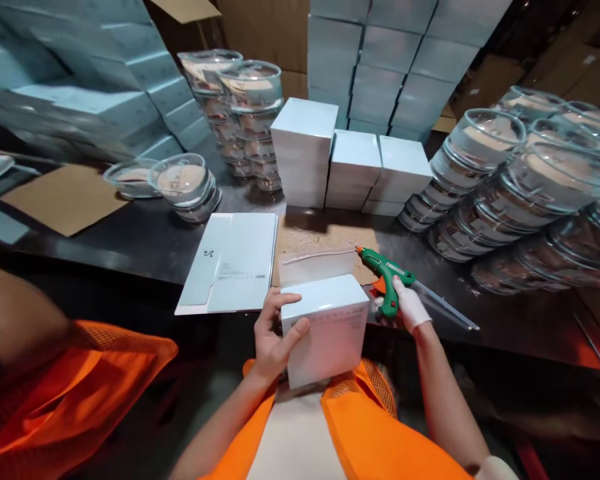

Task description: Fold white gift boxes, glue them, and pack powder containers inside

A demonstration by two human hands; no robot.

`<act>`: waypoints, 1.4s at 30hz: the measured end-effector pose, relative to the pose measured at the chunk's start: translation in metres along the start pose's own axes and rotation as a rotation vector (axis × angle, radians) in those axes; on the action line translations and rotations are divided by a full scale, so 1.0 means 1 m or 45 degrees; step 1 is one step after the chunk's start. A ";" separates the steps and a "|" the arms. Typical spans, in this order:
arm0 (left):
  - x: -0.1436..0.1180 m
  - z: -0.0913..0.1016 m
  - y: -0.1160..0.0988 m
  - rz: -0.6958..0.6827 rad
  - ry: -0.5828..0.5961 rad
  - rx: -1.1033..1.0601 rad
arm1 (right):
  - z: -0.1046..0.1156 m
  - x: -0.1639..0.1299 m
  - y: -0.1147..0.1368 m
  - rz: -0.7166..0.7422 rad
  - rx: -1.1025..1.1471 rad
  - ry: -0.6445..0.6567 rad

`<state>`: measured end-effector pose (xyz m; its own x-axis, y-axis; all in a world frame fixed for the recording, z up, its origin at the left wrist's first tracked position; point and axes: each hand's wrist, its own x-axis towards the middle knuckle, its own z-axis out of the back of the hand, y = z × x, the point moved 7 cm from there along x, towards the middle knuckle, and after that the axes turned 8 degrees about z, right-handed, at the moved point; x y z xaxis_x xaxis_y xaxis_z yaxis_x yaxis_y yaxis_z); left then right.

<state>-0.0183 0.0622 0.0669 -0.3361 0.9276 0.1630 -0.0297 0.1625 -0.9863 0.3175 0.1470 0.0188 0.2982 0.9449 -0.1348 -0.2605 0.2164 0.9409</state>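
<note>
The left hand (270,337) is holding a small pale blue cardboard box (325,327), with the thumb on its front and the fingers curled around its left side. The box is resting at the near edge of the dark counter (145,240), close to the person's body. Its back flap is standing open. The right hand (405,303), in a white glove, is squeezing the grip of a green glue gun (387,277). The gun's orange tip is pointing at the far end of the open flap.

It looks like the gluing step is going on. The next move likely needs the flap pushed down and held flat.

A flat, unfolded pale blue box sheet (230,263) is lying just left of the box. Behind it, three closed pale blue boxes (353,163) are sitting in a row. Stacks of clear round plastic tubs (510,180) are leaning on the right.
</note>
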 end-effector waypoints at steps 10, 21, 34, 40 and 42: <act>0.003 -0.025 0.013 0.038 0.176 -0.046 | -0.064 -0.042 0.077 0.146 0.552 0.523; 0.017 -0.026 0.019 -0.093 0.263 -0.338 | -0.054 -0.072 0.115 1.148 0.022 1.039; 0.013 -0.025 0.005 -0.200 0.200 -0.226 | -0.054 -0.076 0.079 1.133 0.264 0.337; 0.024 -0.019 0.014 -0.040 0.025 -0.295 | -0.057 -0.074 0.046 0.769 0.358 0.359; 0.029 -0.012 0.019 0.076 -0.122 -0.371 | -0.061 -0.085 0.030 0.564 0.351 0.518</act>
<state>-0.0175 0.0962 0.0527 -0.4170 0.9046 0.0879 0.2592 0.2110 -0.9425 0.2282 0.0881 0.0391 -0.1681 0.9591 0.2277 -0.0179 -0.2340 0.9721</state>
